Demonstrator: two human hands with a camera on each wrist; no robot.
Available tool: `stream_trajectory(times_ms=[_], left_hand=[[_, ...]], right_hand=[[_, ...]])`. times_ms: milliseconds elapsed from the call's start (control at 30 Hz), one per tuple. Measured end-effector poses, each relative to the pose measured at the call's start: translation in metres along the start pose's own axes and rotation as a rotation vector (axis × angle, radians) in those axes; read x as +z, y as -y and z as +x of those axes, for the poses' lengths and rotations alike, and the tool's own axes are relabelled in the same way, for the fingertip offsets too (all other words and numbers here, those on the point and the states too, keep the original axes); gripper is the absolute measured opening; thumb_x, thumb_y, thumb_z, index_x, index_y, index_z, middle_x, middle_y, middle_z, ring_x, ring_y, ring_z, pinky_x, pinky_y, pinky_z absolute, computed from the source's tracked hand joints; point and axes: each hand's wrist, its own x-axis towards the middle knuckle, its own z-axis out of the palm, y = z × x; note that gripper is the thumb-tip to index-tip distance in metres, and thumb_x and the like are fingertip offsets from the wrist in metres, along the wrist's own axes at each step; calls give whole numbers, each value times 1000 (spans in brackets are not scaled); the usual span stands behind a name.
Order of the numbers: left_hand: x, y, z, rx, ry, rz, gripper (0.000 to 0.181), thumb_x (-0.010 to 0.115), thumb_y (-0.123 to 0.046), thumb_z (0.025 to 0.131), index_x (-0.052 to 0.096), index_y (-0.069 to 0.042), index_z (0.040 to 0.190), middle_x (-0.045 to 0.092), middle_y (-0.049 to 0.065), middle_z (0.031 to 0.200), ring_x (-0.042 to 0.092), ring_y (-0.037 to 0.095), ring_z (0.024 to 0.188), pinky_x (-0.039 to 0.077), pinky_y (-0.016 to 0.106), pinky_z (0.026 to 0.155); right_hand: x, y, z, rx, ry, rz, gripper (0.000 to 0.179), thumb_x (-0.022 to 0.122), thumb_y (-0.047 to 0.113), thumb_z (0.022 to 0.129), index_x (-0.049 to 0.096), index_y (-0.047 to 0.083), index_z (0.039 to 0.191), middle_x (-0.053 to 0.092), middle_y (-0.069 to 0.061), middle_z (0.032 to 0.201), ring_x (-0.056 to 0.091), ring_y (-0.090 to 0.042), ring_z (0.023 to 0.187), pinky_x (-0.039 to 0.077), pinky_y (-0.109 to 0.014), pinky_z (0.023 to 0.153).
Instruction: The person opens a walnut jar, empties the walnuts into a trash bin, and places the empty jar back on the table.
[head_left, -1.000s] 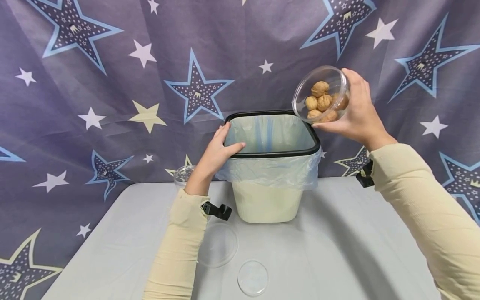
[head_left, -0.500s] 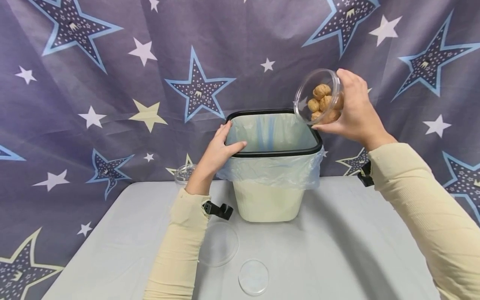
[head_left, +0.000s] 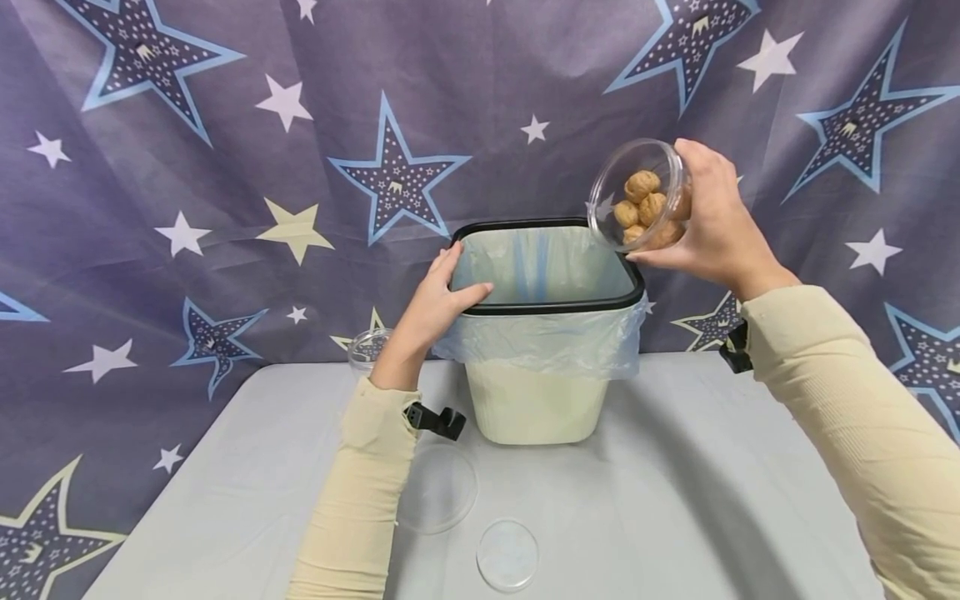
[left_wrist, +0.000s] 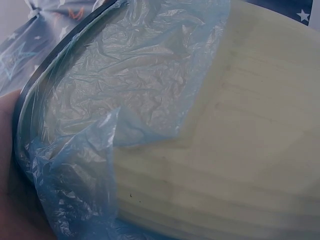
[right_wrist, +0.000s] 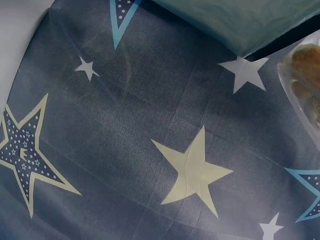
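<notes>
My left hand (head_left: pixel 437 298) grips the near left corner of the black rim of a cream trash can (head_left: pixel 536 408), its thumb over the front edge. A pale blue bag (head_left: pixel 540 337) lines the can and folds over its outside, also seen creased in the left wrist view. With my right hand (head_left: pixel 716 217) I hold a clear plastic container (head_left: pixel 611 187), tilted with its mouth towards the left, above the can's right rim. Several walnuts (head_left: pixel 651 207) sit inside the container. The right wrist view shows only part of the walnuts (right_wrist: pixel 307 62) at its right edge.
Another clear container (head_left: pixel 367 346) stands behind my left forearm, partly hidden. Two clear round lids, a larger lid (head_left: pixel 438 490) and a smaller lid (head_left: pixel 507 555), lie on the white table (head_left: pixel 645 517) in front of the can. A star-patterned curtain (head_left: pixel 225 150) hangs behind.
The container in my right hand has tipped a little further left and the walnuts have shifted slightly within it. My left hand keeps its place on the rim.
</notes>
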Motion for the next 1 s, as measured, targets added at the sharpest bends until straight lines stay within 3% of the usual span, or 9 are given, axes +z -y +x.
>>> stream_trajectory(times_ms=[300,567,833,1000], left_hand=[[-1,1,-1,-5,8,-1,82,62,-30,88,13,-18,152,0,7,159,-3,14,144,9,42,116],[-1,0,-1,-6,13,0,82,63,-30,88,13,-21,152,-1,4,159,-3,13,144,10,42,116],[-1,-1,-1,-11,13,-8,82,63,-31,87,13,-20,152,0,2,159,-3,13,144,10,42,116],[-1,-1,-1,-6,15,-6,82,63,-30,88,13,-17,152,0,3,159,-4,13,144,10,42,116]], right_hand=[[-1,2,3,-32,25,6,111,83,39,54,29,-8,138,38,-29,135,31,-41,129,18,-46,112],[-3,2,3,-2,38,-56,113,89,20,46,30,-10,137,39,-32,133,30,-42,130,16,-45,113],[-2,1,2,3,44,-22,116,91,16,41,30,-10,136,38,-34,133,31,-43,130,16,-46,114],[-1,0,3,-16,49,-43,114,90,21,45,29,-11,137,38,-34,133,31,-43,129,16,-46,113]])
